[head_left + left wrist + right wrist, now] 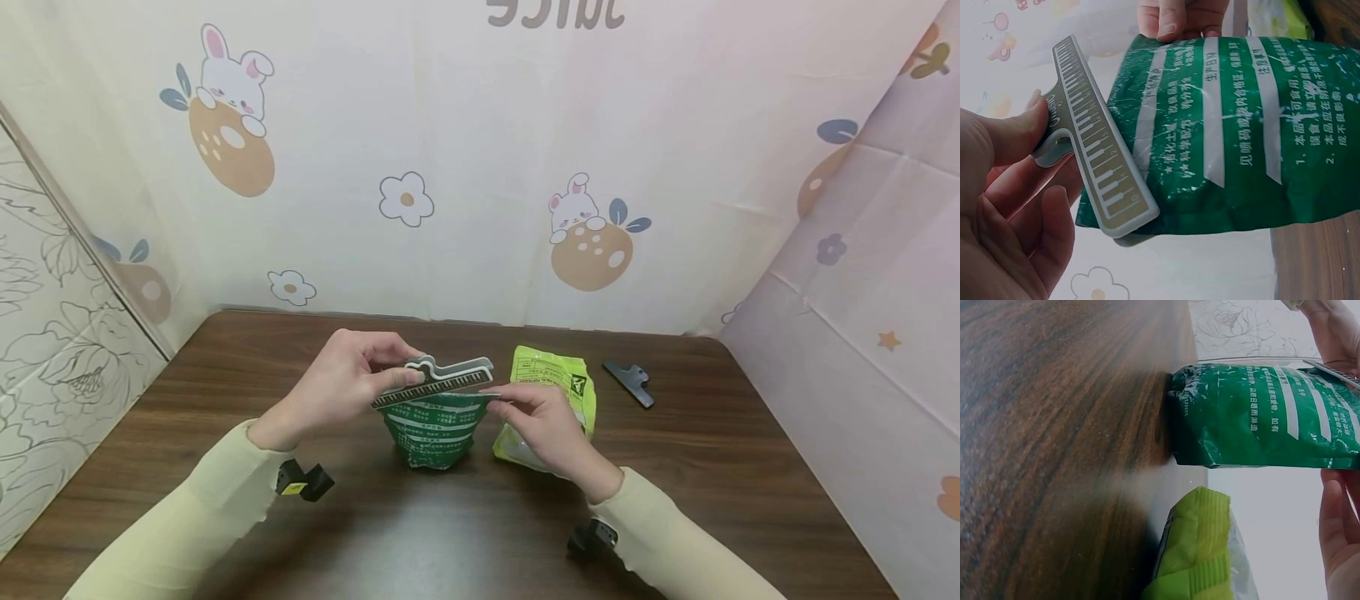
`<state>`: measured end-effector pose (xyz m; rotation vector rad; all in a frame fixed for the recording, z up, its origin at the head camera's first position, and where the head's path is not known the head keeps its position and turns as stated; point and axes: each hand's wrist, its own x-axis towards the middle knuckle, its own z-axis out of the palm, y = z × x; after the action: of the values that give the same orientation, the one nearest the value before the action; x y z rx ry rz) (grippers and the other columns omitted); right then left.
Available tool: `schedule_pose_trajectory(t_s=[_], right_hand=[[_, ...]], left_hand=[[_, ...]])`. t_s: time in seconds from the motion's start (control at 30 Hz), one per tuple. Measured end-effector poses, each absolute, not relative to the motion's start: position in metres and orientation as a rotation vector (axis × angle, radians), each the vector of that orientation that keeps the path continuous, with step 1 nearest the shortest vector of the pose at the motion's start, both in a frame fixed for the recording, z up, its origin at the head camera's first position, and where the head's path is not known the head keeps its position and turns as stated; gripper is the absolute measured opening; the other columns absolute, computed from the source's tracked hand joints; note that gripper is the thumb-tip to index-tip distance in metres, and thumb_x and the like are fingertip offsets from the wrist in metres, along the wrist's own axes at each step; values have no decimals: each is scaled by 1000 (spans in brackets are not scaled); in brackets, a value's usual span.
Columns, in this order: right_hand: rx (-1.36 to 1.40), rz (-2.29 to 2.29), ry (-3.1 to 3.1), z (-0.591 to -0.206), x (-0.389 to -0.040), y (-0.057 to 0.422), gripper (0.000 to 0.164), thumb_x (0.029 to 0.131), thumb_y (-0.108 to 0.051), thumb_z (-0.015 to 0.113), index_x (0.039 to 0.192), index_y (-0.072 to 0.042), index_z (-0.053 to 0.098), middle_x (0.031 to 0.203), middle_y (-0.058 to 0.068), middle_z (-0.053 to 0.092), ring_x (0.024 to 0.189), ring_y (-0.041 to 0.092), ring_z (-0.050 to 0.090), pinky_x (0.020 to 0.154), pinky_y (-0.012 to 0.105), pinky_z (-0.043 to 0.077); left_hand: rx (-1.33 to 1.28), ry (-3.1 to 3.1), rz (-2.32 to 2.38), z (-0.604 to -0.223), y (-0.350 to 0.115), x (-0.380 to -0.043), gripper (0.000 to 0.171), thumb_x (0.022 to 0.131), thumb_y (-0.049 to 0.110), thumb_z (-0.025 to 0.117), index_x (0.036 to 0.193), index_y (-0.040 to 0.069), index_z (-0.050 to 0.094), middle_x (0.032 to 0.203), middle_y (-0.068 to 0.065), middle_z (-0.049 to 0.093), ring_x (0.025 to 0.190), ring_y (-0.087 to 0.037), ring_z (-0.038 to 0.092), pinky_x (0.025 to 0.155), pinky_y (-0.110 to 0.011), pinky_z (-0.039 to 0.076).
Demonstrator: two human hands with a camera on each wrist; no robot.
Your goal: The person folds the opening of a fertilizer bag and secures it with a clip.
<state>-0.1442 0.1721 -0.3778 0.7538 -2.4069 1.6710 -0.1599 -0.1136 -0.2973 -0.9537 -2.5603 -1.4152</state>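
Observation:
A green bag (431, 433) with white printed bands stands upright on the table, its top edge pulled flat. My left hand (341, 387) pinches the handle of a long bag clip (442, 379) marked with piano keys. In the left wrist view, the clip (1107, 144) lies across the top of the green bag (1229, 131), near one side. My right hand (543, 425) pinches the bag's top right corner between thumb and fingers. In the right wrist view, the bag's base (1191, 419) rests on the wood.
Behind my right hand a yellow-green bag (555, 367) lies on the dark wooden table (315, 542). Farther right lies a dark clip (630, 382). A printed curtain (480, 208) hangs along the table's back edge.

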Motion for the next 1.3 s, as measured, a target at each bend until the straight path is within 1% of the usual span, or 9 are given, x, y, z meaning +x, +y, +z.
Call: schedule_pose_trajectory(t_s=[0.17, 0.33, 0.47, 0.6, 0.77, 0.9, 1.07, 1.2, 1.3], right_hand=[[720, 1708, -2426, -378, -144, 172, 19, 93, -8, 70, 110, -12, 77, 109, -2, 73, 94, 29, 71, 79, 34, 57], [653, 1729, -2434, -380, -146, 173, 14, 91, -11, 73, 105, -11, 78, 104, 0, 74, 88, 35, 71, 77, 32, 57], [654, 1762, -2418, -380, -147, 173, 12, 90, -12, 74, 101, -7, 79, 103, 4, 74, 83, 26, 72, 75, 33, 57], [666, 1763, -2417, -378, -146, 173, 12, 91, -10, 74, 101, -7, 79, 103, 4, 74, 82, 19, 71, 75, 33, 57], [697, 1759, -2397, -378, -145, 172, 12, 91, -8, 73, 102, -7, 78, 104, 3, 74, 84, 26, 71, 74, 33, 57], [711, 1770, -2376, -379, -146, 172, 13, 90, -7, 73, 102, -7, 78, 104, 4, 74, 86, 33, 69, 74, 38, 58], [703, 1772, -2378, -380, -146, 171, 12, 91, -7, 73, 101, -6, 78, 103, 4, 74, 86, 36, 68, 74, 45, 58], [693, 1772, -2387, -379, -146, 171, 12, 91, -4, 72, 100, -6, 78, 101, 4, 74, 86, 37, 68, 75, 43, 58], [679, 1777, -2394, -380, -146, 171, 13, 91, -1, 70, 100, -5, 78, 101, 6, 74, 86, 39, 67, 75, 39, 58]], left_hand=[[-946, -2590, -1355, -299, -113, -160, 16, 86, 15, 80, 98, 23, 76, 89, 13, 74, 75, -8, 69, 67, -32, 56], [-962, -2586, -1278, -302, -111, -161, 16, 85, 17, 81, 98, 24, 77, 90, 14, 74, 75, -6, 68, 67, -31, 56], [-996, -2572, -1208, -303, -108, -160, 16, 84, 19, 82, 98, 24, 77, 90, 14, 74, 75, -3, 67, 65, -29, 55], [-1022, -2557, -1156, -304, -107, -161, 16, 84, 19, 82, 98, 24, 77, 90, 15, 74, 75, -1, 66, 63, -28, 53], [-1042, -2542, -1081, -305, -106, -161, 16, 84, 20, 82, 98, 24, 77, 90, 14, 74, 72, 0, 65, 62, -26, 53], [-1069, -2527, -979, -303, -104, -159, 17, 84, 20, 82, 100, 24, 77, 89, 14, 74, 70, 3, 63, 62, -25, 52], [-1102, -2516, -841, -299, -102, -156, 18, 84, 22, 82, 100, 24, 77, 88, 12, 74, 63, 4, 58, 55, -24, 47], [-1120, -2521, -797, -297, -101, -156, 17, 84, 23, 82, 100, 23, 77, 88, 12, 74, 58, 2, 53, 50, -25, 43], [-1140, -2517, -771, -296, -100, -156, 17, 84, 24, 82, 100, 23, 77, 89, 11, 74, 59, 4, 54, 51, -24, 44]])
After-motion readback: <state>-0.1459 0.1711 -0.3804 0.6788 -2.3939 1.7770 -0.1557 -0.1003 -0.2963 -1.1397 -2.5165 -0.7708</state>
